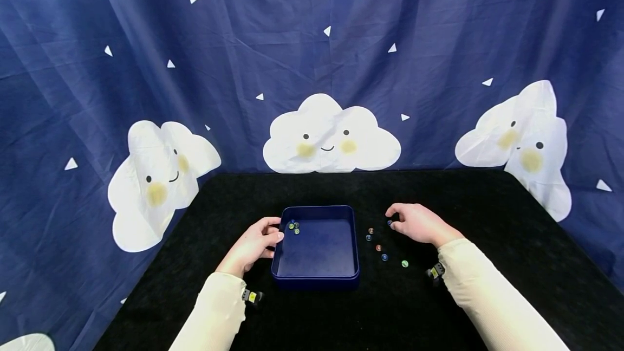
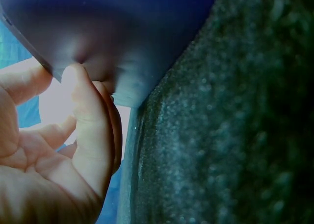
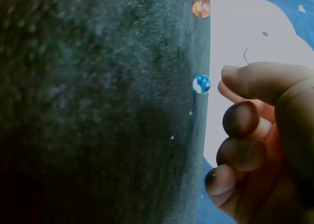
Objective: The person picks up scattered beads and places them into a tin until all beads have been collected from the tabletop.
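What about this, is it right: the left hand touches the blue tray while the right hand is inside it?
Not quite: the head view shows the right hand outside the blue tray, over the black surface near a blue marble. The left hand does touch the tray.

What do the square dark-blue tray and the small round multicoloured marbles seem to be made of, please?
The tray: perhaps plastic or coated metal; satin, given its soft, blurred sheen. The marbles: most likely glass, glossy and see-through, with coloured patches inside.
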`<state>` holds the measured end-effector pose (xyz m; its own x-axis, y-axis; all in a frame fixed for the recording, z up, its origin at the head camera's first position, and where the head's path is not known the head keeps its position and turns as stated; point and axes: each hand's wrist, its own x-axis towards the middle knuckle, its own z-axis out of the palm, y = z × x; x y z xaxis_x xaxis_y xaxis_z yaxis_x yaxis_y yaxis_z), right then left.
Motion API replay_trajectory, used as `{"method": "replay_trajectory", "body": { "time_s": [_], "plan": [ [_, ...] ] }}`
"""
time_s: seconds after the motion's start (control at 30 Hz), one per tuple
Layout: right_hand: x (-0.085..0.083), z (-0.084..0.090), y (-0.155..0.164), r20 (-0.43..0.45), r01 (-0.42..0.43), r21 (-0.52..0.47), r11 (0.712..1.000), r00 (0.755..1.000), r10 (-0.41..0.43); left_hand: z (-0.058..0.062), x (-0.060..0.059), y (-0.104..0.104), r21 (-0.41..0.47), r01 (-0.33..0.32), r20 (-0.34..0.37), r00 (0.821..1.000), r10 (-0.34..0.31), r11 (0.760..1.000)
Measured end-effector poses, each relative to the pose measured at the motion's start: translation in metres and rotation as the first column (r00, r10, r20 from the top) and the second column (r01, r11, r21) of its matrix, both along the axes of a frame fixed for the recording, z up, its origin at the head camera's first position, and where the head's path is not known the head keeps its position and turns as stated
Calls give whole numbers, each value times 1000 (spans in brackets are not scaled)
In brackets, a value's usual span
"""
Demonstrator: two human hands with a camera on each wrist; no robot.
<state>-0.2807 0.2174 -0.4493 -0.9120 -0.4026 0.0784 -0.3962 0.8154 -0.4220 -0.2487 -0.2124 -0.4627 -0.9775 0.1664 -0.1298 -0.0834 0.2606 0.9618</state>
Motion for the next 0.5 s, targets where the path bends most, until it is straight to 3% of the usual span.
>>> {"method": "replay_trajectory", "body": {
  "time_s": [0.2,0.5],
  "plan": [
    [0,-2,-1,27,-25,48,999,999,23,1,2,-1,-4,1,-2,1000,-1,1000],
    [4,-2,0,29,-15,33,999,999,14,3,2,0,20,28,-4,1000,-28,999]
  ]
}}
